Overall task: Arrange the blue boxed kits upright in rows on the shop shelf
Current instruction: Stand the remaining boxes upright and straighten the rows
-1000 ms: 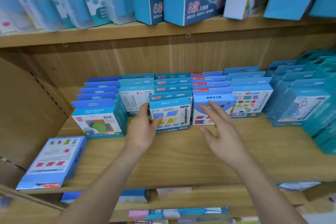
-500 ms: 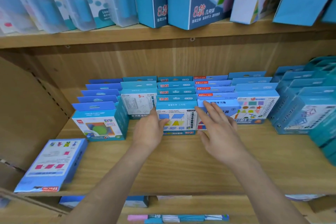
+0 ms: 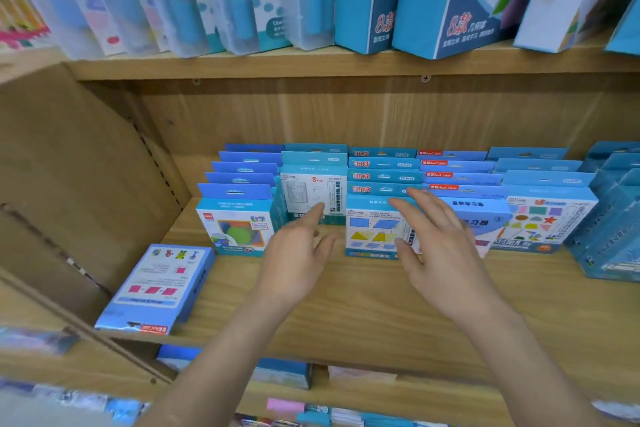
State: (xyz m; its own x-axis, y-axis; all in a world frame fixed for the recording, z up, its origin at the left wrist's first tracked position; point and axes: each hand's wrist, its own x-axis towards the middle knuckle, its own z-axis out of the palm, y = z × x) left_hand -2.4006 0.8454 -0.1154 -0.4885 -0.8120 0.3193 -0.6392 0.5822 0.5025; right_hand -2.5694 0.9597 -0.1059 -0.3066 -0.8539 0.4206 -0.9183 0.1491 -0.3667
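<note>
Head view: both hands, left (image 3: 294,250) and right (image 3: 440,246), spread empty before upright blue cardboard kit boxes (image 3: 377,204) rowed on the wooden shelf (image 3: 346,302); one flat box (image 3: 159,288) lies left of them.

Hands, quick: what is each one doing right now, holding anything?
Left hand: open, fingers spread, holding nothing.
Right hand: open, holding nothing, in front of the front boxes.

Wooden shelving unit (image 3: 346,308), plank back panel (image 3: 346,114), even light
</note>
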